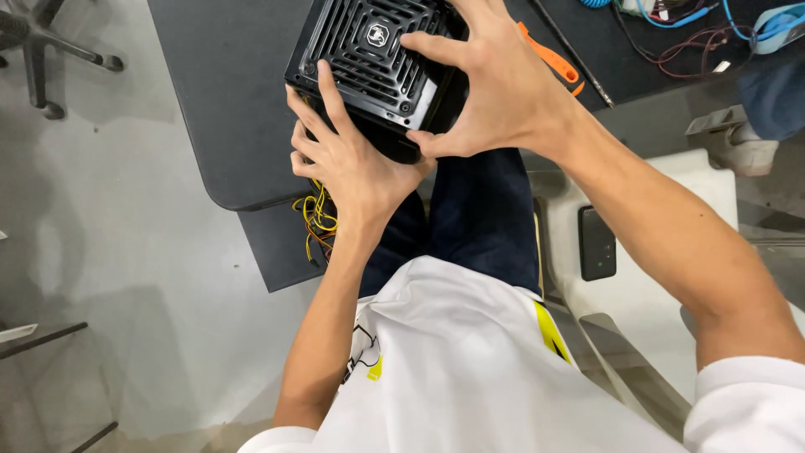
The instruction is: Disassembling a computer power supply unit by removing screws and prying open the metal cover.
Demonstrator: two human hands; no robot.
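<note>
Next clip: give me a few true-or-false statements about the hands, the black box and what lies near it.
1. Both hands grip the black vented box. True: left hand, right hand.
2. The box sits on the floor. False: it rests at the edge of the dark table.
3. Yellow wires hang below the left hand. True.
4. An orange-handled tool is in the right hand. False: it lies on the table behind that hand.

Black slotted-grille box [369,59], yellow and orange wires [317,216], orange-handled screwdriver [549,57], dark grey table [226,101].
</note>
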